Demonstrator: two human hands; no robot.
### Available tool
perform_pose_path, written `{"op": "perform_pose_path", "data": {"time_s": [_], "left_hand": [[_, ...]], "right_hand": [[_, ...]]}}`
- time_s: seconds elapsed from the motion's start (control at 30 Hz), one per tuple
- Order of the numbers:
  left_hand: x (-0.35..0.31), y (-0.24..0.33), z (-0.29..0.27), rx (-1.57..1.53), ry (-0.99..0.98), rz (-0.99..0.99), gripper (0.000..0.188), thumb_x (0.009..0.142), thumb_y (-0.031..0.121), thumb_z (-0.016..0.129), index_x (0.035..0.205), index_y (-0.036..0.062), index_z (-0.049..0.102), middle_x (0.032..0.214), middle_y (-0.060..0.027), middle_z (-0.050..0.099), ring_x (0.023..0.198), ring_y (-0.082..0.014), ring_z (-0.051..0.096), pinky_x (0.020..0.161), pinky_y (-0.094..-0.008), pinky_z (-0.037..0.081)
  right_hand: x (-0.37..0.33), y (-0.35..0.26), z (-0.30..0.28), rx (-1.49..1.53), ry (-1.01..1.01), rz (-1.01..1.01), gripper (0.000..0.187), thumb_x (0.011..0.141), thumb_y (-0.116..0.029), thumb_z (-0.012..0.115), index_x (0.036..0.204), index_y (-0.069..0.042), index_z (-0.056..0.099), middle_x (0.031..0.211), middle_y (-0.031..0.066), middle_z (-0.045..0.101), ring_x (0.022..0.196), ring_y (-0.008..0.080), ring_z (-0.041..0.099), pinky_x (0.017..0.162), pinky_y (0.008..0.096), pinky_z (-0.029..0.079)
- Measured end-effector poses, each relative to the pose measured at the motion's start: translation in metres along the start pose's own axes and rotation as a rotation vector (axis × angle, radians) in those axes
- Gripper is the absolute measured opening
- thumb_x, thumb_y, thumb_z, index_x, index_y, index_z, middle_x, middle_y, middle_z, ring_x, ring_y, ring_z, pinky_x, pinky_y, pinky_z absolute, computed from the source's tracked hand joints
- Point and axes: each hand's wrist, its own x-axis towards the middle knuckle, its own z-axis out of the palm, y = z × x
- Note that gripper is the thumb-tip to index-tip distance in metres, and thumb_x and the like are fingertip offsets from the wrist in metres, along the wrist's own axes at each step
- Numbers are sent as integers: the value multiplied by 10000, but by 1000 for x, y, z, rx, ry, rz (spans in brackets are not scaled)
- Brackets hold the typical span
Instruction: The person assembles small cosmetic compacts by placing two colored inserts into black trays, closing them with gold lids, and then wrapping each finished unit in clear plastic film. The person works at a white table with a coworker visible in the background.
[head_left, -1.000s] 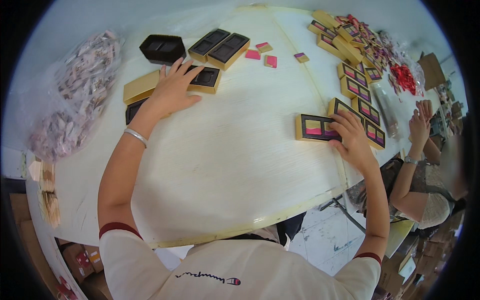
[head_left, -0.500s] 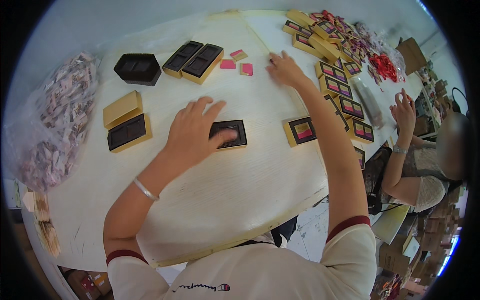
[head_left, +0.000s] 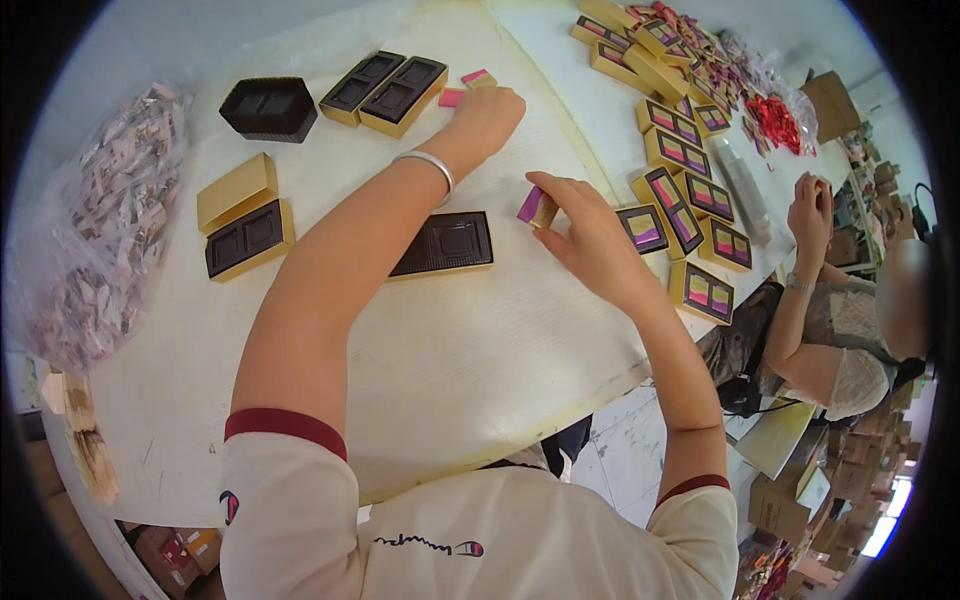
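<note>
The left hand [head_left: 490, 118] is bent over so its fingertips are hidden, and I can't tell if its grip has anything. It is just beside a flat pink square [head_left: 451, 97]. The left arm stretches across and covers part of a gold box with a black tray [head_left: 455, 242]. The right hand [head_left: 588, 225] pinches a small purple-and-gold square [head_left: 537, 207] between thumb and fingers, above the smooth white desk [head_left: 440, 380]. Far left, a crinkly see-through plastic bag [head_left: 110, 230] makes the packets inside hard to see.
</note>
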Motion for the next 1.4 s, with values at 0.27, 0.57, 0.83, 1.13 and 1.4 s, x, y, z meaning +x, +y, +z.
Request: {"op": "perform_pose_path", "data": {"time_s": [0.27,0.57,0.83,1.13,1.4], "left_hand": [[6,8,-17,-34,-112,-122,183,776,157,603,849,-5,646,884,-205,617,804,-340,628,666,-428,512],[-37,-14,-65,-908,-13,-324,281,796,87,565,1075,63,580,871,-133,634,810,-200,610,688,-318,484],[-168,1,-148,-1685,50,-674,199,811,38,586,947,118,466,912,-18,583,802,-117,565,702,-231,451],[-196,27,-151,-1578,177,-630,253,792,-2,625,976,41,458,920,-70,586,819,-136,617,703,-269,529],[-209,38,-111,-659,14,-524,308,753,175,718,1006,50,595,840,-43,600,778,-150,582,688,-274,487]], "right_hand": [[-24,-15,21,74,201,-95,453,690,44,672,1114,-10,522,1064,156,568,943,325,544,809,373,449],[-31,-6,33,282,291,3,439,723,22,675,1126,-22,508,1112,154,549,987,311,559,824,342,460],[-33,-19,35,331,208,-52,444,694,53,671,1103,-25,516,1132,156,540,1022,327,547,839,342,455],[-34,-20,37,315,178,-72,431,701,49,671,1100,-18,521,1123,150,529,1011,317,543,833,338,456],[-24,-28,44,201,58,-53,291,722,-45,703,978,11,577,1089,167,511,884,304,579,728,348,487]]}}
